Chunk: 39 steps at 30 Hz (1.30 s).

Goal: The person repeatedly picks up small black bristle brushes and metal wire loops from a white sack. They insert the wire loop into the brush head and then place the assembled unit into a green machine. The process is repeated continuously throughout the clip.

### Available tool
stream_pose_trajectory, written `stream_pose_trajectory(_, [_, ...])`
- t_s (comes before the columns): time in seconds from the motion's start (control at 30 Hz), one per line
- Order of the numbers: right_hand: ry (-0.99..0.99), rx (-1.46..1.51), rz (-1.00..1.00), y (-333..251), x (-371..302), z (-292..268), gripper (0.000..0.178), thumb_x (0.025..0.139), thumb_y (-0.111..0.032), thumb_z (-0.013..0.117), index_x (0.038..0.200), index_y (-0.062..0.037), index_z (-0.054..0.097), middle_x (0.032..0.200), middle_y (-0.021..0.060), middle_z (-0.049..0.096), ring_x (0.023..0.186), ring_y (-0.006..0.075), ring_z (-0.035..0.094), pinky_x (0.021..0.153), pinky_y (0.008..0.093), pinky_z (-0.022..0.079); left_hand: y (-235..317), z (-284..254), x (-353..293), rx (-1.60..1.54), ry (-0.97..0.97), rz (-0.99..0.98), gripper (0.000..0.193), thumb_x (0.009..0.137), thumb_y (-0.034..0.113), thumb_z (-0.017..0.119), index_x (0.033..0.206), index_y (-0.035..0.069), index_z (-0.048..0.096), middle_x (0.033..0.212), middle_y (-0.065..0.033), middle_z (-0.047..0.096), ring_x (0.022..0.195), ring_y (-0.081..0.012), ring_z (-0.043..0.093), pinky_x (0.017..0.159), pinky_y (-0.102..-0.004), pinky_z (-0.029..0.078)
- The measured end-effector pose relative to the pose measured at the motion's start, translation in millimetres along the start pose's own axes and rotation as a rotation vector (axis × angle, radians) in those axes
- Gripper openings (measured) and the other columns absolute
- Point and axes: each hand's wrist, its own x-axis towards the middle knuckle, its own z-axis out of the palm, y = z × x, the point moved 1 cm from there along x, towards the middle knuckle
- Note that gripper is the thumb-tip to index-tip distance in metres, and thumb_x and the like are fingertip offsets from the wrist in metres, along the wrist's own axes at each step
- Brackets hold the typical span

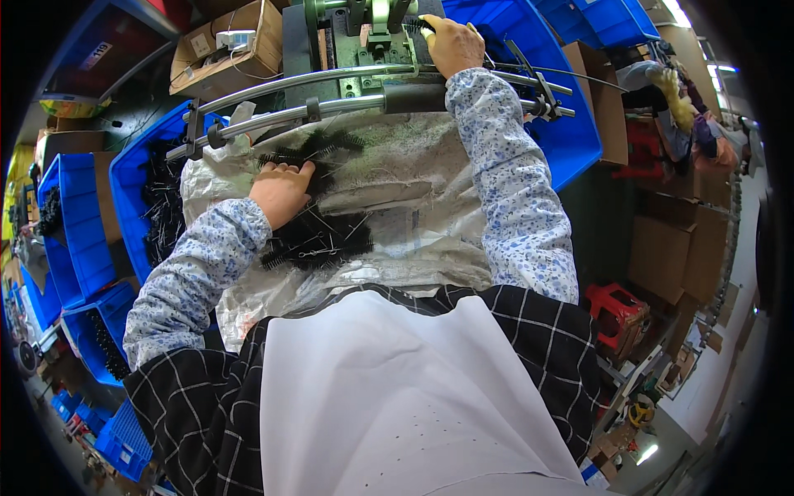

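Observation:
Black twisted-wire brushes (318,240) lie in a loose pile on a pale woven sack (405,198) across my lap; several show bare wire stems. My left hand (281,192) is on the far left part of this pile, its fingers curled round a black bristle brush (285,157). At the machine (364,54) beyond the rails, my right hand (455,47) pinches another bristle brush, a small dark one (414,26), close to the machine's head. Yellow coverings show on fingers of the right hand. Its palm side is hidden.
Two metal rails (331,103) run crosswise between me and the machine. A blue bin (132,194) with brushes stands at left, another blue bin (571,140) at right. A cardboard box (227,50) is at far left, a red stool (616,314) at right.

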Motion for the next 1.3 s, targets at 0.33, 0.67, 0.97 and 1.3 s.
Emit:
stream_pose_trajectory(0.33, [-0.068, -0.091, -0.124, 3.9, 9.2, -2.5, 0.032, 0.082, -0.028, 0.058, 0.112, -0.0199, 0.06, 0.098, 0.0074, 0.06, 0.093, 0.0266, 0.055, 0.082, 0.0407, 0.042, 3.5, -33.4, -1.9, -0.22, 0.048, 0.049, 0.035, 0.078, 0.017, 0.061, 0.107, 0.004, 0.047, 0.092, -0.0149, 0.054, 0.084, -0.0322, 0.057, 0.077, -0.0388, 0.045])
stream_pose_trajectory(0.67, [0.069, -0.016, 0.041, 7.7, -14.9, 6.3, 0.036, 0.073, -0.026, 0.061, 0.106, -0.0108, 0.062, 0.096, 0.0125, 0.063, 0.097, 0.0311, 0.056, 0.079, 0.0429, 0.044, -4.4, -87.9, -10.0, -0.649, 0.229, 0.071, 0.023, 0.083, 0.011, 0.055, 0.105, 0.004, 0.052, 0.098, -0.0108, 0.053, 0.084, -0.0245, 0.054, 0.075, -0.0308, 0.044])
stream_pose_trajectory(0.97, [0.012, -0.051, 0.045, -61.5, -6.2, 3.0, 0.016, 0.076, -0.023, 0.056, 0.085, -0.0104, 0.062, 0.085, 0.0058, 0.063, 0.084, 0.0232, 0.061, 0.073, 0.0414, 0.042, 1.7, -90.0, -4.6, -0.721, 0.289, 0.095, 0.024, 0.081, 0.007, 0.059, 0.103, 0.003, 0.051, 0.095, -0.009, 0.054, 0.079, -0.0183, 0.055, 0.072, -0.028, 0.045])
stream_pose_trajectory(1.3, [0.022, -0.046, 0.028, 16.4, -11.4, 7.3, 0.033, 0.073, -0.026, 0.058, 0.103, -0.0128, 0.064, 0.094, 0.0071, 0.065, 0.098, 0.0273, 0.058, 0.081, 0.0448, 0.043, -17.2, -87.1, -9.1, -0.701, 0.422, 0.165, 0.019, 0.08, 0.001, 0.059, 0.098, 0.002, 0.052, 0.092, -0.0079, 0.055, 0.083, -0.0181, 0.055, 0.074, -0.0283, 0.045])
